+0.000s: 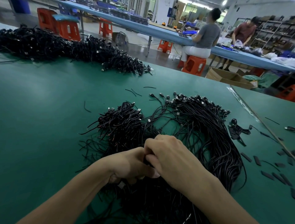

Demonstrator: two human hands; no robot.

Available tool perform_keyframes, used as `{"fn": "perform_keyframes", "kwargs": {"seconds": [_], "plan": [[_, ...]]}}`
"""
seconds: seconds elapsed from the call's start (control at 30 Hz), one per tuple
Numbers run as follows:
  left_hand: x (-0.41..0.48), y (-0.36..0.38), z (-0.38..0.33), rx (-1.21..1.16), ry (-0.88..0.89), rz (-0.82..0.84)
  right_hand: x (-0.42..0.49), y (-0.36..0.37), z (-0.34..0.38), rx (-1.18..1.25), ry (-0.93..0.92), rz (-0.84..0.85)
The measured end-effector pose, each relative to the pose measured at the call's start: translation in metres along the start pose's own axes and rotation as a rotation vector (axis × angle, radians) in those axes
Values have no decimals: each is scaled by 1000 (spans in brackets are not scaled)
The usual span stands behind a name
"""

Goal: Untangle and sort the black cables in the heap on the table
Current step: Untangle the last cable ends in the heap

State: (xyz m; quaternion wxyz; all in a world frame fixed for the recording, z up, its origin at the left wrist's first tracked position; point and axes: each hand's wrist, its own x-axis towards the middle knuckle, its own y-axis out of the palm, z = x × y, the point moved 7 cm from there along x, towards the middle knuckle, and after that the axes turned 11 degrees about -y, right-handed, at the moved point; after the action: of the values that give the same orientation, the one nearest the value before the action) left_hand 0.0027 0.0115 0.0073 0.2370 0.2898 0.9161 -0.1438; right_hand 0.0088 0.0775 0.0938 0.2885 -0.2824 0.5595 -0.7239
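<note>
Left hand and right hand meet at 6 o'clock, touching. Both curl tight round the same black cables. Tangled heap just past the hands at 11 o'clock. Straightened bundle at 2 o'clock. Green table. Bigger pile far off at 10 o'clock.

We see even, cool overhead light; a ceiling lamp flares at one o'clock, soft sheen lies on the worktop at nine, and edges bow and blur.
</note>
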Motion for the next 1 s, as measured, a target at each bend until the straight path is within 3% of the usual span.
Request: {"fn": "perform_keyframes", "kwargs": {"seconds": [0.3, 0.37, 0.5, 0.63, 0.73, 0.87, 1.0], "plan": [[5, -5, 2, -20, -19, -107, -1, 1, 0, 20, -16, -104], [4, -7, 2, -183, 11, -99, -2, 0, 0, -32, -52, -142], [2, -3, -11, -772, 126, 59, -4, -9, -10, -24, -40, -306], [0, -7, -20, -944, 335, -65, -16, -15, -24, 276, 96, -646], [-8, -17, -22, -643, 468, -317, -23, -13, -36, 602, 183, -819], [-25, -40, -24, -244, 504, -753, -21, -9, -38, 871, 159, -821], [-28, -37, -31, -383, 607, -649, -14, -6, -35, 969, 127, -770]]}}
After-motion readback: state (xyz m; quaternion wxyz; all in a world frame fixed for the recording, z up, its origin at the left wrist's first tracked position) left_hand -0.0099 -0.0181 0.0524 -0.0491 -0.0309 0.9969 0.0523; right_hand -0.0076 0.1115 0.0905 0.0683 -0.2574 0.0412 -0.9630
